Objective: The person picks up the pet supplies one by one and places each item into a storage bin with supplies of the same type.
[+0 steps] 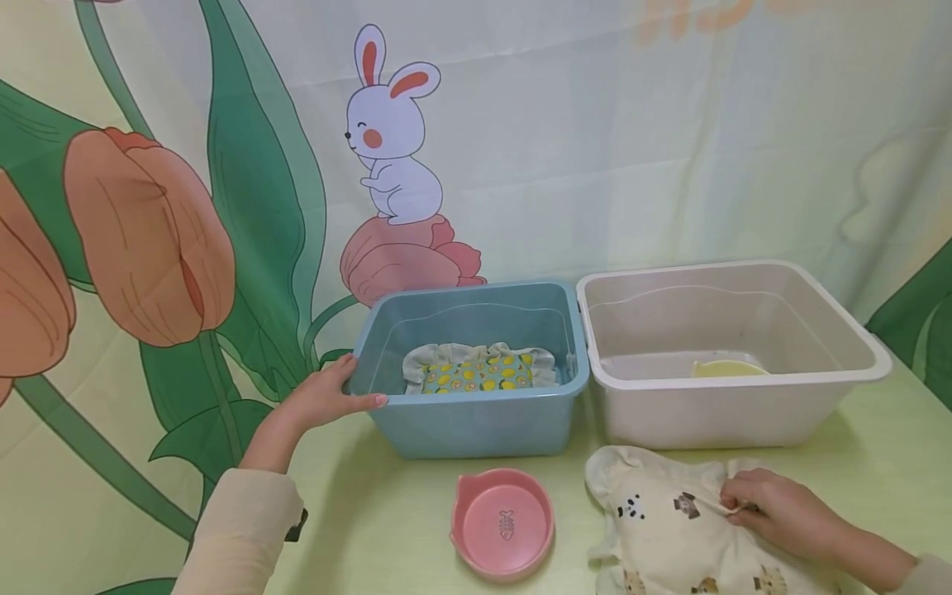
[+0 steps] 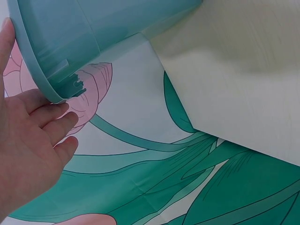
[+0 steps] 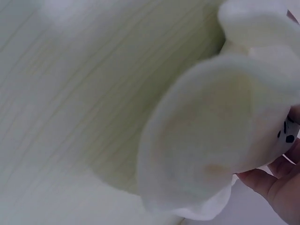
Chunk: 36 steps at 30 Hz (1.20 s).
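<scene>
My left hand (image 1: 327, 395) holds the front left corner of a blue plastic bin (image 1: 476, 426), its thumb along the front rim. In the left wrist view, the fingers (image 2: 54, 123) curl at the rim. A small pad with a lemon print and ruffled edge (image 1: 476, 372) lies inside this bin. My right hand (image 1: 788, 511) pinches the fabric of a cream ruffled pillow (image 1: 669, 529) printed with animal faces, at the front right of the table. The right wrist view shows the pillow's pale ruffle (image 3: 201, 136) close up, with part of the hand at the right edge.
A beige bin (image 1: 714, 417) stands right of the blue one, with a yellow item (image 1: 729, 368) partly hidden inside. Between my hands, a pink dish (image 1: 504, 525) with a fishbone mark sits on the pale green table (image 1: 372, 521). A printed cloth (image 1: 535, 149) hangs behind.
</scene>
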Available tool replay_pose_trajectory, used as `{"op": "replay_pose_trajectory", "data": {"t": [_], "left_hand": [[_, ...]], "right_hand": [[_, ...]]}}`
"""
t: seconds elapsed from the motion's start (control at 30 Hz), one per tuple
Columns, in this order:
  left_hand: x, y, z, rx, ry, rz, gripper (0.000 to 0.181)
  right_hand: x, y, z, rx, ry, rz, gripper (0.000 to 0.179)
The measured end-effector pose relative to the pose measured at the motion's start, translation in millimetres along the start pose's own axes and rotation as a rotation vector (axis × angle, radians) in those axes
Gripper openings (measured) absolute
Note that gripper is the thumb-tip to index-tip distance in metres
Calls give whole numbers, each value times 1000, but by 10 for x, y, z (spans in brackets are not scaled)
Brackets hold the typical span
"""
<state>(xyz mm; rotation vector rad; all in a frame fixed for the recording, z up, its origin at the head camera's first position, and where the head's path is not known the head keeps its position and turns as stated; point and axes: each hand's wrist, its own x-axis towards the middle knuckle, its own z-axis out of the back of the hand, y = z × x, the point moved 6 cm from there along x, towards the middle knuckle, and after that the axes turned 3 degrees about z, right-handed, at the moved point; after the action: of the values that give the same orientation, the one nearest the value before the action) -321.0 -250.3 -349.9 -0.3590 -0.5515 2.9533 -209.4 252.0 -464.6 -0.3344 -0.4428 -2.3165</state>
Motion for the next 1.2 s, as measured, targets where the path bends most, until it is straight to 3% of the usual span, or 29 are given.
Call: {"op": "replay_pose_trajectory", "data": {"t": [0.23,0.47,0.8,1.2], "left_hand": [[-4,-4,-5,-3,1,3,100],[-8,-7,3,0,-9,-6,98],[-1,1,2,3,-14,-7,99],[2,7,2,-5,-11,4,100]], "right_hand": [[51,7,50,56,79,7,24],[79,24,90,69,58,67,28],[139,36,164,99,118,10,13],[204,95,292,32,34,71,14]]}}
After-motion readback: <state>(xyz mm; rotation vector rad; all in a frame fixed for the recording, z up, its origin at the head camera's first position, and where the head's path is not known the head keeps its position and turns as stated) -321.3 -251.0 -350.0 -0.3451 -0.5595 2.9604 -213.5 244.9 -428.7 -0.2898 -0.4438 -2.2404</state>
